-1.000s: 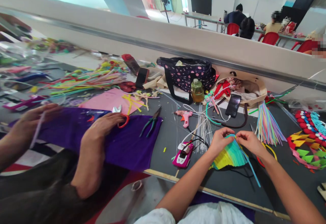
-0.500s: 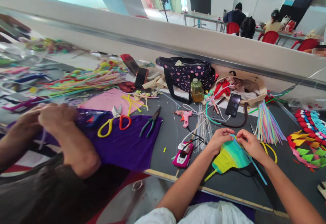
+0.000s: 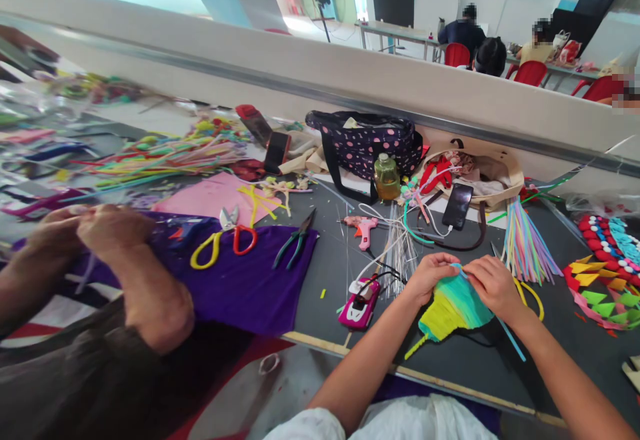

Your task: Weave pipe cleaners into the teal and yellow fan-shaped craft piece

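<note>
A fan-shaped pipe-cleaner piece (image 3: 454,310), shading from yellow-green to turquoise, hangs just over the dark table between my hands. My left hand (image 3: 431,276) is closed on its upper left edge, thumb and fingers pinched together. At the top, the fingers of my right hand (image 3: 495,285) pinch a light blue pipe cleaner (image 3: 513,343) against the same edge; its free end sticks out below the palm. A short yellow-green stem points down from the piece's lower left corner. Yellow-handled scissors (image 3: 533,297) lie partly hidden behind my right hand.
A pink glue gun (image 3: 367,230), a magenta power strip (image 3: 359,303), a phone (image 3: 457,205) and a bundle of pastel pipe cleaners (image 3: 530,243) lie around. Pliers (image 3: 297,243) and scissors (image 3: 220,240) rest on purple cloth (image 3: 250,293). A co-worker's hands (image 3: 110,230) are at left.
My right hand's fingers have shifted slightly left and closed in at the top edge, nearer my left fingers. The blue pipe cleaner's free end has shifted slightly. My left hand has barely moved.
</note>
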A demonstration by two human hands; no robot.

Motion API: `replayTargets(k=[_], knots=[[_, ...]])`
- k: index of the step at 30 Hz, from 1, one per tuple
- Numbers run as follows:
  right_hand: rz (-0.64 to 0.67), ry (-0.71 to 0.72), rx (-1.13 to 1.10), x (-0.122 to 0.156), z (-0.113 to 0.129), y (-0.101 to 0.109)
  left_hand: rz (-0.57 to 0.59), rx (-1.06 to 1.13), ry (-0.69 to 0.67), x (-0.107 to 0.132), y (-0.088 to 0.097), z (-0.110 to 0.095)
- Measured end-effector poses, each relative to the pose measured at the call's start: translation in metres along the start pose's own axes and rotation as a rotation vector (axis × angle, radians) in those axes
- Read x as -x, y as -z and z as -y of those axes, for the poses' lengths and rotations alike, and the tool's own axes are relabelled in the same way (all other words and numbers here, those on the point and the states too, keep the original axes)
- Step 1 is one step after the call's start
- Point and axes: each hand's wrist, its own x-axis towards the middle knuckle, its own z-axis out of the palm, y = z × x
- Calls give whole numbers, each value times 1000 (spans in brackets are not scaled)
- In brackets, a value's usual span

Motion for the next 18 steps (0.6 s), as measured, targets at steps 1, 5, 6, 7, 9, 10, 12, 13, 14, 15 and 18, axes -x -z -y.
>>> replayTargets(k=[1, 5, 6, 7, 9, 10, 12, 13, 14, 15, 18], knots=[[-7, 35, 32, 0, 0, 1, 3, 0, 1, 0, 0, 0], [13, 153, 110, 2, -2, 3, 10, -1, 7, 0, 0, 0], [34, 169, 115, 2, -3, 4, 8, -5, 10, 0, 0, 0], [55, 172, 111, 3, -3, 4, 8, -9, 12, 1, -1, 0], [78, 138, 77, 3, -3, 5, 14, -25, 7, 2, -2, -1], [78, 106, 51, 2, -3, 5, 21, -37, 1, 3, -3, -1], [57, 25, -4, 0, 0, 6, 31, -66, -11, 4, -5, -1], [40, -18, -29, -1, 1, 7, 36, -80, -16, 5, -6, -2], [23, -61, -56, -3, 3, 8, 40, -92, -19, 6, -7, -2], [8, -106, -85, -4, 5, 9, 44, -102, -21, 7, -8, -2], [-10, -274, -224, -7, 6, 10, 55, -135, -29, 9, -8, -4]])
